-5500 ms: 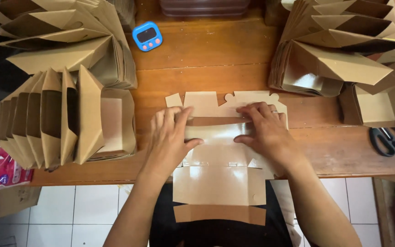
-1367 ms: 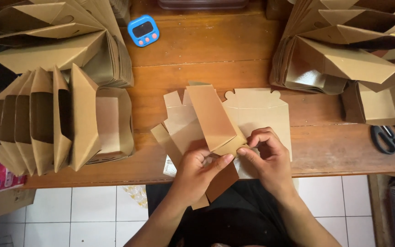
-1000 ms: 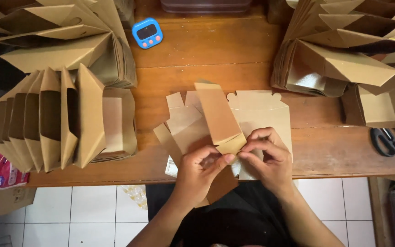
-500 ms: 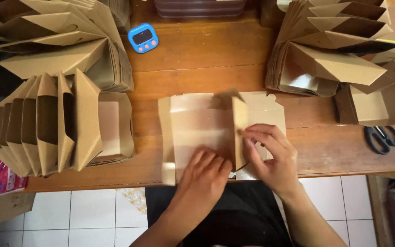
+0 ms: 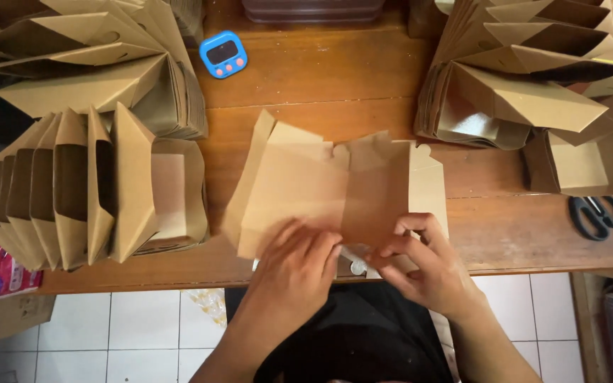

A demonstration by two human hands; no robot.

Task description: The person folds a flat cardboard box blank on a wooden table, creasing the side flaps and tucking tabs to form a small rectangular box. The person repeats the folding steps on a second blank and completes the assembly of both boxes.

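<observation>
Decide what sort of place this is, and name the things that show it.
Probably a small home or shop packing bench. Rows of folded brown paper boxes stand on a wooden table, with a blue timer and scissors, while both hands fold a flat carton.

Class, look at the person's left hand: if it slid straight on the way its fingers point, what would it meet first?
Probably the raised flap of the cardboard box blank under the left hand; depth is unclear.

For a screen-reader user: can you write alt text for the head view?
Left hand and right hand fold a brown cardboard box blank on a wooden table. Stacks of folded boxes flank it, with a blue timer and scissors.
</observation>
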